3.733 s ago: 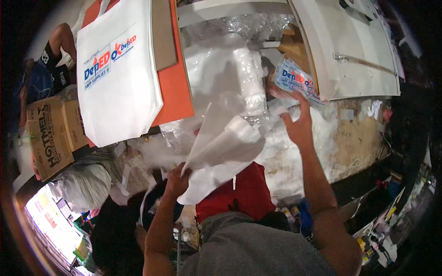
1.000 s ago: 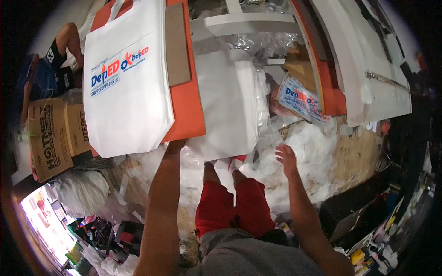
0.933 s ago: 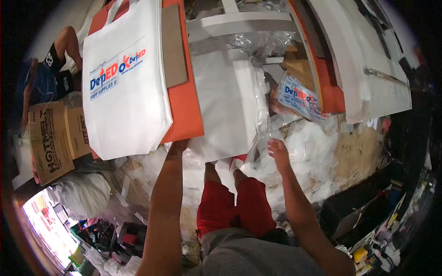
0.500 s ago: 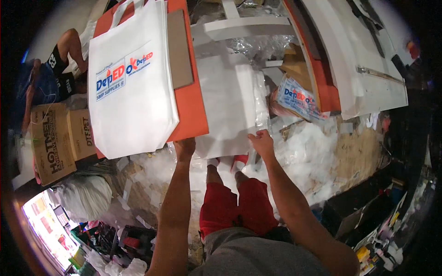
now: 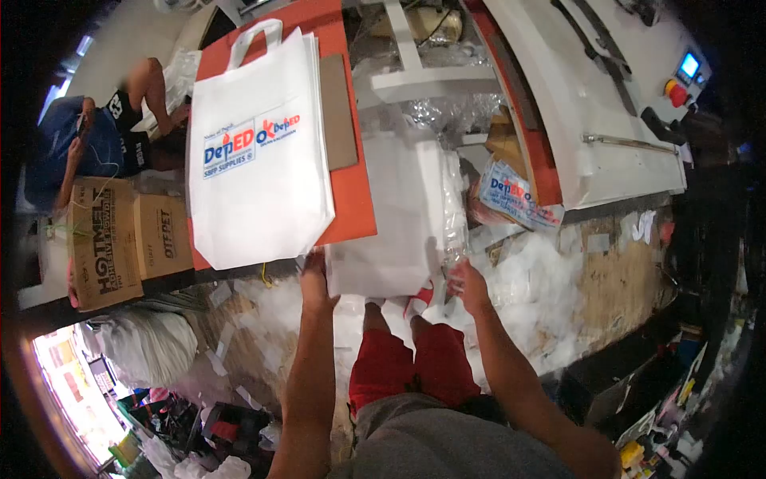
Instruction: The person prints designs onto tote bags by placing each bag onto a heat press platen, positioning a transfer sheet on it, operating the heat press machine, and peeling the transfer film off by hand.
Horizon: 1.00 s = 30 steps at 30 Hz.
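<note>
A pile of blank white bags or sheets (image 5: pixel 379 215) lies low in the middle, between two orange-red boards. My left hand (image 5: pixel 317 275) is at its near left corner, beneath the edge of the left orange-red board (image 5: pixel 351 199); its fingertips are partly hidden, so its grip is unclear. My right hand (image 5: pixel 469 286) is off the pile's near right corner, fingers apart and holding nothing visible. On the left board lies a stack of white tote bags (image 5: pixel 259 203), the top one printed with DepED lettering. Clear plastic wrap (image 5: pixel 455 199) runs along the pile's right side.
A white press-like machine (image 5: pixel 614 160) with a red button (image 5: pixel 677 94) stands at right. Printed DepED sheets (image 5: pixel 511 191) sit beneath its board. Cardboard boxes (image 5: pixel 104 239) and a seated person (image 5: pixel 80 152) are at left. White material (image 5: pixel 527 279) covers the floor.
My right hand has come away from the white pile's near right corner, and its fingers have spread. The pile's near edge appears closer to me. The whole view has shifted slightly.
</note>
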### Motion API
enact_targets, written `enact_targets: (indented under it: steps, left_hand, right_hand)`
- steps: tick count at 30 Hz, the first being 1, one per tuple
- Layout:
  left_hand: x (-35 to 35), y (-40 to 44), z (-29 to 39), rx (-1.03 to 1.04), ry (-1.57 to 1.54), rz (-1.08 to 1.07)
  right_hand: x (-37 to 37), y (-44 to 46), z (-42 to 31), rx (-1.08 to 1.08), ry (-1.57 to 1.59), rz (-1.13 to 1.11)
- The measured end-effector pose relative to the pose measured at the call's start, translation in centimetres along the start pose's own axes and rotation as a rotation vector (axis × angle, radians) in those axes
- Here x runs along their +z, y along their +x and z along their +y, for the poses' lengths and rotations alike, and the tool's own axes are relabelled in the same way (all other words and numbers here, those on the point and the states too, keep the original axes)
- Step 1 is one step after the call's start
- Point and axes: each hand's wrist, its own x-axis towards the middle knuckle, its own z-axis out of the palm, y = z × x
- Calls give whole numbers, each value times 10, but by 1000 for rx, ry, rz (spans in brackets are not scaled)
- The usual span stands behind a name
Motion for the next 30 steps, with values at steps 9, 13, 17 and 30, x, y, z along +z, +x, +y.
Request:
enact_targets:
  steps: [9,13,17,30]
  left_hand:
    - [-27,-146,3,-149,565,-137]
    - [1,-168,28,-18,956,-136]
    - [-26,-157,-3,162,1058,15]
    - [-41,-142,-29,204,1211,38]
  right_hand:
    - [14,-135,-64,-52,170,-405]
    - [-1,-158,-71,-255,-454,-266]
    - [9,-174,-64,-430,-731,-241]
    - [87,-292,-100,-434,-786,-497]
